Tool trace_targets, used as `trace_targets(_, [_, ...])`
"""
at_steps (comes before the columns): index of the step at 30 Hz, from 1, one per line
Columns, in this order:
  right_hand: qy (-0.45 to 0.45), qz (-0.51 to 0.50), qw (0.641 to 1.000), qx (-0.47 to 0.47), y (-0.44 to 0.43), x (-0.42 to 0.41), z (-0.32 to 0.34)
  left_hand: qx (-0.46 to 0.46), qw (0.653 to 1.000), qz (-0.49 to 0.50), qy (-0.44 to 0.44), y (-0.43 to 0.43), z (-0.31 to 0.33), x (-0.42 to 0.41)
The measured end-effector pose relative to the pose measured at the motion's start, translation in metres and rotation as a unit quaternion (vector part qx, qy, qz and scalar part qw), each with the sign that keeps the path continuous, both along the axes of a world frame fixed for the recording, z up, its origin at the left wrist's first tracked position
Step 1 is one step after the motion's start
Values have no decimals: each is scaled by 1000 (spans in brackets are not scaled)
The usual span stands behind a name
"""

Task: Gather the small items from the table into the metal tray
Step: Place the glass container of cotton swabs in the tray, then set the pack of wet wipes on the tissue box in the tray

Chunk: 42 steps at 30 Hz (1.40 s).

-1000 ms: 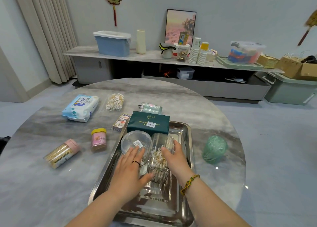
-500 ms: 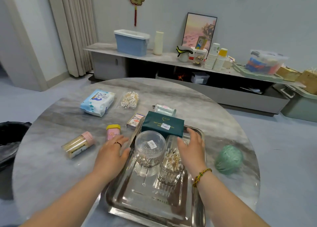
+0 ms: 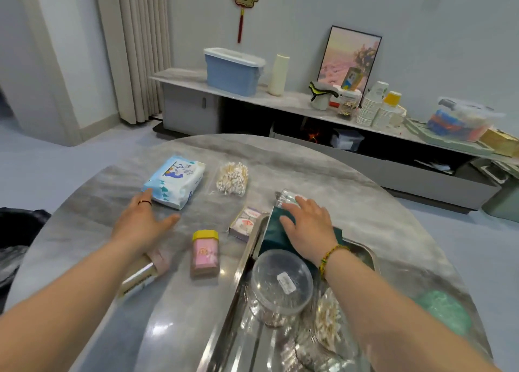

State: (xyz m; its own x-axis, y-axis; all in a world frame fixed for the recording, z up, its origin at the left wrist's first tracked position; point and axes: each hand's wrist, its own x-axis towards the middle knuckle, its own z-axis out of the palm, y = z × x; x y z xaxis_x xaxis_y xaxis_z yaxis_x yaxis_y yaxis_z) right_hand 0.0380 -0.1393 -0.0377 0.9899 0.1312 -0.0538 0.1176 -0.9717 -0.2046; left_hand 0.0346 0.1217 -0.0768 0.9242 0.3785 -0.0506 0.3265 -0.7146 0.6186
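The left hand, fingers spread and empty, reaches toward the wipes lying just beyond its fingertips, long axis running away from the person; the right hand, also open, rests flat on the green box at the tray's far end, so the left is nearer.

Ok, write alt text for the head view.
Two bare hands reach across a round marble table: the left hand open near a tissue pack, the right hand over a green box in a metal tray. A pink jar and cotton swabs lie outside the tray.
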Motion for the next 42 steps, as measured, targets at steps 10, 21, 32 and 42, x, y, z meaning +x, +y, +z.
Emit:
trace_targets(10, [50,-10,998,-23,-4,23,-30,65,997,11,26,15,-19,81])
trace_targets(21, [57,-9,998,-14,-5,24,-31,42,996,68,40,11,-29,93])
trace_targets(32, [68,-15,998,-5,-3,23,-28,-73,988,128,-54,16,-26,70])
trace_targets(42, [84,-78,985,132,8,26,-7,-217,958,73,-175,5,28,34])
